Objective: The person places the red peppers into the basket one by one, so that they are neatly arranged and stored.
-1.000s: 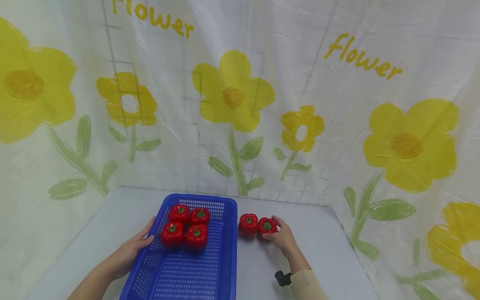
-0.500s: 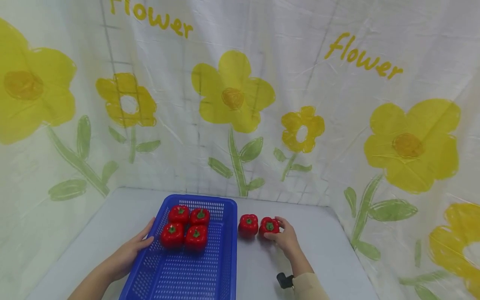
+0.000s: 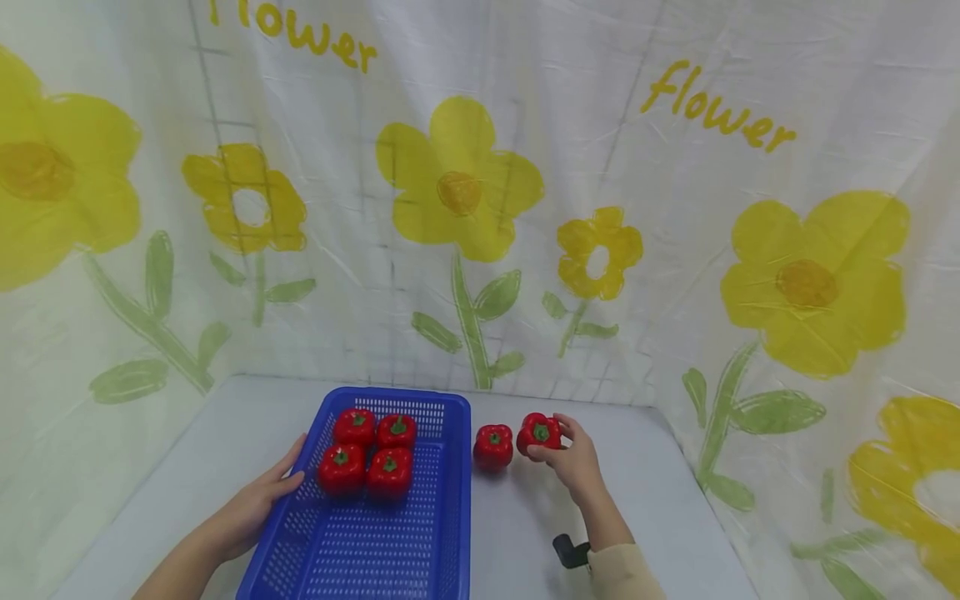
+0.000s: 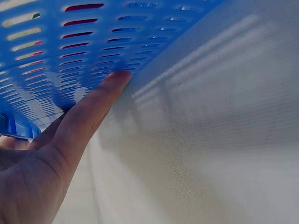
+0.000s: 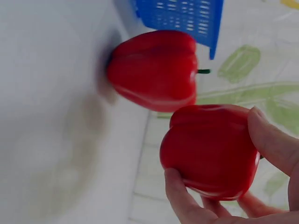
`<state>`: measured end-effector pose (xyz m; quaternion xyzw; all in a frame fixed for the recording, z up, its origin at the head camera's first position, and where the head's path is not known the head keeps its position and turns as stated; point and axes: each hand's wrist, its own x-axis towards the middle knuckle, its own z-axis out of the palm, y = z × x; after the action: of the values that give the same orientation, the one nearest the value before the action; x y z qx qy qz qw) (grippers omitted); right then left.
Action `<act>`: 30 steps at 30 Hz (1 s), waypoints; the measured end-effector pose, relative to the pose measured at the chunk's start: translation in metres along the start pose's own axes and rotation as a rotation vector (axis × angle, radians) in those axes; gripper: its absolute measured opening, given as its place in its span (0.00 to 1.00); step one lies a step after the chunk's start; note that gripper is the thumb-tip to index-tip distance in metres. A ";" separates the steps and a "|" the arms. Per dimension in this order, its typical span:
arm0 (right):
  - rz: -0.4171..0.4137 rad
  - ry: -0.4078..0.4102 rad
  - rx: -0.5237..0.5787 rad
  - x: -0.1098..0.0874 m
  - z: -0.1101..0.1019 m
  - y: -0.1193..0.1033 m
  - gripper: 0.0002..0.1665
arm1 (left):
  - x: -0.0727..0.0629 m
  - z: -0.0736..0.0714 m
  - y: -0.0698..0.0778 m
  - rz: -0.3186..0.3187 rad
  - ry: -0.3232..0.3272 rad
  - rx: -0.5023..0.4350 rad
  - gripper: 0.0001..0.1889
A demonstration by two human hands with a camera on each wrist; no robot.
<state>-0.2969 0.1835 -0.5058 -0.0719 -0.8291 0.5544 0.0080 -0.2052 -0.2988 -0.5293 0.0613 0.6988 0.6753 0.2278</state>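
Note:
My right hand [image 3: 573, 454] holds a red bell pepper [image 3: 538, 434] between thumb and fingers. In the right wrist view, that held pepper [image 5: 212, 151] is raised off the tabletop, its base toward the camera. A second red bell pepper [image 3: 492, 447] stands on the table just left of it, beside the basket. My left hand [image 3: 258, 500] rests against the left side of a blue plastic basket [image 3: 465, 500]. In the left wrist view a straight finger [image 4: 88, 112] lies along the slotted outer wall. Several red peppers [image 3: 375, 454] sit grouped in the basket's far left part.
The white table [image 3: 645, 500] ends at a hanging cloth [image 3: 675, 250] printed with yellow flowers, which rises behind and along both sides. A small black device [image 3: 572, 552] is strapped at my right wrist, by the sleeve. The basket's near end runs out of view.
My right hand has lifted its pepper up and slightly right, away from the pepper beside it. The left hand and the basket keep their place; the head view has shifted slightly.

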 end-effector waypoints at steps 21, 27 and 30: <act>-0.095 -0.010 0.030 -0.036 0.011 -0.063 0.49 | 0.000 -0.003 -0.001 0.008 -0.020 -0.010 0.36; -0.122 -0.026 0.029 -0.044 0.019 -0.074 0.48 | 0.000 -0.001 -0.001 0.002 -0.013 -0.009 0.36; -0.122 -0.034 0.017 -0.047 0.023 -0.079 0.48 | -0.001 -0.001 0.000 0.002 -0.014 -0.005 0.37</act>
<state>-0.2608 0.1267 -0.4388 -0.0117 -0.8273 0.5609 0.0284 -0.2050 -0.3000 -0.5297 0.0661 0.6953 0.6768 0.2324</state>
